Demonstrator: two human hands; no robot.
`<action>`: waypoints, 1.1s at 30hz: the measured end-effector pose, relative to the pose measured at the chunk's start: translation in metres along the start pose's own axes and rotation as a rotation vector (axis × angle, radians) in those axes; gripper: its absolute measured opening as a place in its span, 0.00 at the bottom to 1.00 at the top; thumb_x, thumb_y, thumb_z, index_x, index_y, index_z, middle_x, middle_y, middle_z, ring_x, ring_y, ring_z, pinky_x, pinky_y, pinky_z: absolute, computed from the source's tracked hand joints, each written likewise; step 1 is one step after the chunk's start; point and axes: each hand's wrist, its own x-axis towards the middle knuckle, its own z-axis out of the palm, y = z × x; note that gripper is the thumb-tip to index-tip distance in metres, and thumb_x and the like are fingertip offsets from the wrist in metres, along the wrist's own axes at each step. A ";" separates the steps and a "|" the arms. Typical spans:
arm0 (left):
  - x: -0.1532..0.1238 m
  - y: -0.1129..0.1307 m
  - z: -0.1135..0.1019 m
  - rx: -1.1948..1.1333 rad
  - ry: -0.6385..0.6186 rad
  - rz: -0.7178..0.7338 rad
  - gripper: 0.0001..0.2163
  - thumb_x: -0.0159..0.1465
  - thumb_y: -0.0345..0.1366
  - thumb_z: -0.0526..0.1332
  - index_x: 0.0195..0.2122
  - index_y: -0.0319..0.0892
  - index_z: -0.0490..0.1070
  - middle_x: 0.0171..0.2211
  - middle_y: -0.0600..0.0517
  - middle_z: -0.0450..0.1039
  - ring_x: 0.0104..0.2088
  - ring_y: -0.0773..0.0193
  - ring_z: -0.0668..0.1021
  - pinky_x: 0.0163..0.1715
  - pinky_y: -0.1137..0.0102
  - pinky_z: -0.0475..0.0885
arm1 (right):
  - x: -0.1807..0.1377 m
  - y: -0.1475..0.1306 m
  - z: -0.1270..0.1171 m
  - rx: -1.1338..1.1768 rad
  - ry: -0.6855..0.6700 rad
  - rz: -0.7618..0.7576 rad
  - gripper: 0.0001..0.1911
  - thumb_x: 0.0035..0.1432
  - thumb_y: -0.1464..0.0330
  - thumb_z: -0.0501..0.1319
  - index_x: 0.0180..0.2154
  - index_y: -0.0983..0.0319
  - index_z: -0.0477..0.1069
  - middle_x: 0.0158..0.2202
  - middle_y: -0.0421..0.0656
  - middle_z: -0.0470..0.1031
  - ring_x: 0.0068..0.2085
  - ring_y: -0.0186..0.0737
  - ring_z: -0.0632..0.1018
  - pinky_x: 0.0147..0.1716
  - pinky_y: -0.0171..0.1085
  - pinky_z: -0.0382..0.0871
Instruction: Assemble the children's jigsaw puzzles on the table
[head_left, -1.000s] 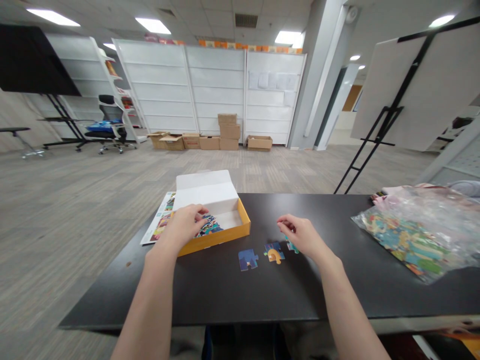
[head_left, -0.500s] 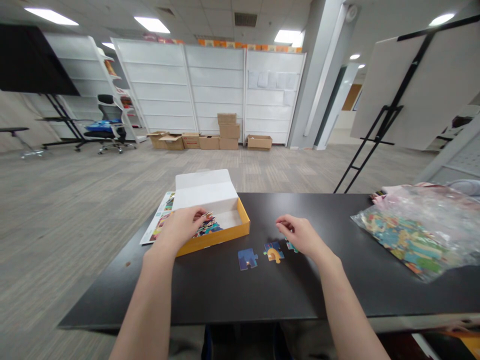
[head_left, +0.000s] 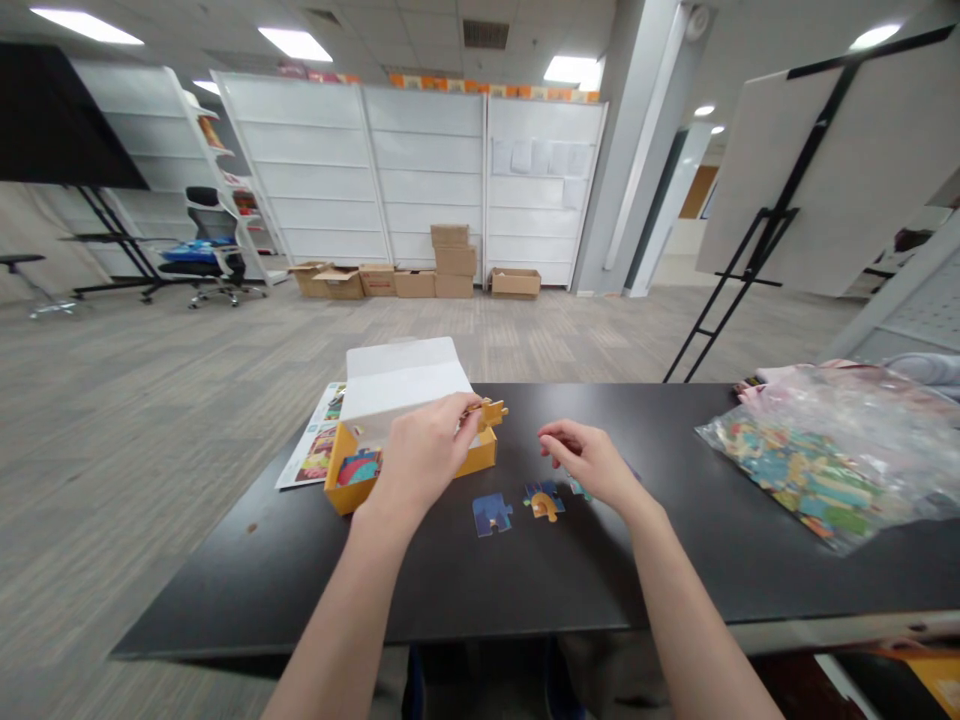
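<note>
My left hand [head_left: 427, 440] is above the front right of the open puzzle box [head_left: 352, 497]. Its thumb and fingers pinch an orange-brown jigsaw piece [head_left: 493, 413]. To the right, my right hand [head_left: 589, 462] hovers over the table, fingers loosely curled and slightly apart, with nothing visible in them. Beneath it lies a teal piece [head_left: 577, 488], partly hidden by the hand. A blue and orange piece [head_left: 543, 501] and a dark blue piece [head_left: 492, 515] lie separately to its left. More pieces [head_left: 360, 467] show inside the box; my left hand covers part of them.
The black table [head_left: 570, 590] carries a clear plastic bag [head_left: 817, 470] with colourful puzzle pieces at right. A printed sheet [head_left: 311, 450] lies left of the box, whose white lid [head_left: 405, 375] stands raised. Beyond are cardboard boxes [head_left: 454, 262] and a whiteboard stand [head_left: 739, 285].
My left hand has come up out of the box and moved right, now with an orange-brown jigsaw piece. My right hand has shifted slightly left, staying near the teal piece.
</note>
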 end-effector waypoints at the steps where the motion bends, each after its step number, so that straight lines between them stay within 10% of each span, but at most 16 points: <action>1: 0.000 0.010 0.003 -0.016 -0.004 0.046 0.09 0.70 0.36 0.57 0.47 0.46 0.75 0.42 0.52 0.82 0.39 0.60 0.83 0.39 0.69 0.73 | 0.000 -0.003 0.001 0.071 -0.011 0.005 0.14 0.63 0.57 0.60 0.41 0.61 0.74 0.33 0.43 0.80 0.30 0.37 0.79 0.29 0.35 0.73; 7: -0.003 0.042 0.025 -0.055 -0.137 0.145 0.08 0.72 0.35 0.55 0.48 0.45 0.71 0.43 0.52 0.81 0.40 0.59 0.83 0.37 0.69 0.73 | -0.002 -0.012 0.000 0.373 -0.116 0.031 0.26 0.54 0.60 0.69 0.52 0.57 0.68 0.47 0.45 0.78 0.40 0.39 0.81 0.35 0.37 0.77; 27: 0.002 0.026 0.063 -0.299 -0.418 0.070 0.10 0.63 0.29 0.63 0.45 0.46 0.68 0.35 0.53 0.80 0.36 0.59 0.82 0.35 0.70 0.72 | -0.004 0.009 -0.017 0.124 -0.137 0.106 0.13 0.54 0.59 0.66 0.33 0.63 0.78 0.28 0.42 0.79 0.30 0.38 0.79 0.34 0.37 0.75; 33: 0.006 0.042 0.056 0.100 -0.400 0.040 0.07 0.68 0.29 0.56 0.45 0.44 0.68 0.38 0.47 0.80 0.39 0.53 0.82 0.37 0.64 0.73 | -0.004 0.029 -0.041 -0.135 0.095 0.075 0.14 0.59 0.59 0.63 0.38 0.61 0.80 0.28 0.43 0.79 0.28 0.40 0.78 0.31 0.39 0.73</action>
